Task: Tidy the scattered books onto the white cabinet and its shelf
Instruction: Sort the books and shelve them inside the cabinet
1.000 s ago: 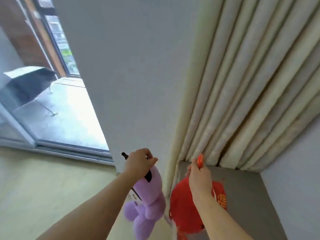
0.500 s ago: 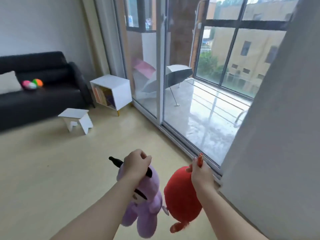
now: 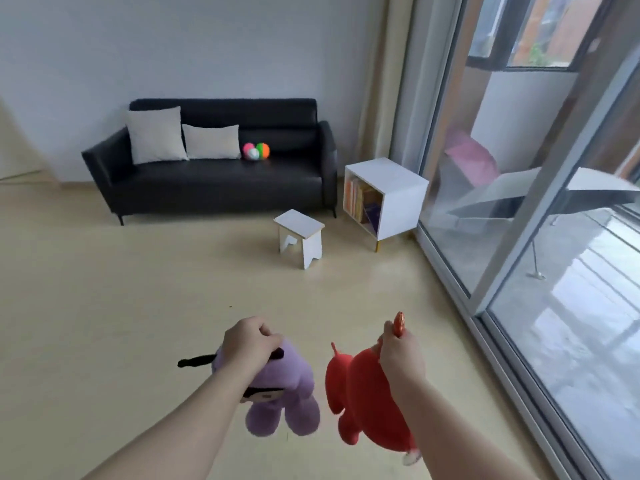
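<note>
The white cabinet (image 3: 398, 199) stands far ahead by the glass door, right of the sofa. Several books (image 3: 362, 200) stand upright inside its open shelf; its top is bare. My left hand (image 3: 247, 342) grips a purple plush toy (image 3: 280, 393) by its black ear, low in the middle of the view. Beside it my right hand (image 3: 398, 351) holds a red plush toy (image 3: 360, 393) by its top, which hangs below the fist. Both toys dangle above the floor, well short of the cabinet.
A black sofa (image 3: 214, 174) with two pale cushions (image 3: 156, 135) and coloured balls (image 3: 256, 151) lines the far wall. A small white stool (image 3: 300, 237) stands before the cabinet. A sliding glass door (image 3: 519, 237) runs along the right. Beige floor lies between me and the furniture.
The view has swung left from the curtain and wall, past the glass door, to face the sofa and cabinet. Both hands keep hold of the same plush toys.
</note>
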Tool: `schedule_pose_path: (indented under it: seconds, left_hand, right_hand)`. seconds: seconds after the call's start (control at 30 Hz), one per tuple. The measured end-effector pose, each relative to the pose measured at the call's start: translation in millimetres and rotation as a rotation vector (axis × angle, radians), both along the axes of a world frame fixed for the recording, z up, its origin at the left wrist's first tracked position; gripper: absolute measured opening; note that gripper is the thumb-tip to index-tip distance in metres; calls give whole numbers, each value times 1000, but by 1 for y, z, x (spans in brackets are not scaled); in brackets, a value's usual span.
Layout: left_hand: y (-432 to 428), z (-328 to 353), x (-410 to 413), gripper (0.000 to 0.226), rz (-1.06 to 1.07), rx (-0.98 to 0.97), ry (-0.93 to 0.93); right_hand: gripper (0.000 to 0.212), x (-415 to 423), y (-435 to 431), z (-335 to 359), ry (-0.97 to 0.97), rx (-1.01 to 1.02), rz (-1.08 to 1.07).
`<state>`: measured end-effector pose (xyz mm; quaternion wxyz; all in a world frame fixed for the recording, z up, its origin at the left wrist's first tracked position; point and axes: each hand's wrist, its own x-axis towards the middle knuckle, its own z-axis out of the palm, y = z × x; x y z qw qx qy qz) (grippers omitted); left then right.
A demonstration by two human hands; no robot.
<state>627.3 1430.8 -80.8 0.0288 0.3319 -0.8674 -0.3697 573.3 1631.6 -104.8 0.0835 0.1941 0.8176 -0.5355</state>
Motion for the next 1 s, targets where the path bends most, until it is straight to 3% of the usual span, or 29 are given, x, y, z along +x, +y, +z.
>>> schedule_pose_path:
  seconds: [0.37, 0.63, 1.0]
  left_hand:
    - [-166, -9, -214, 11, 212, 60, 132]
    - [-304, -6, -385, 22, 169, 83, 66]
    - [-479, 0, -641, 8, 188, 17, 71]
  right_hand:
    - [31, -253, -171, 12, 48, 46, 156]
    - [36, -419, -316, 17, -25, -107, 77]
    - [45, -672, -499, 21, -63, -143, 119]
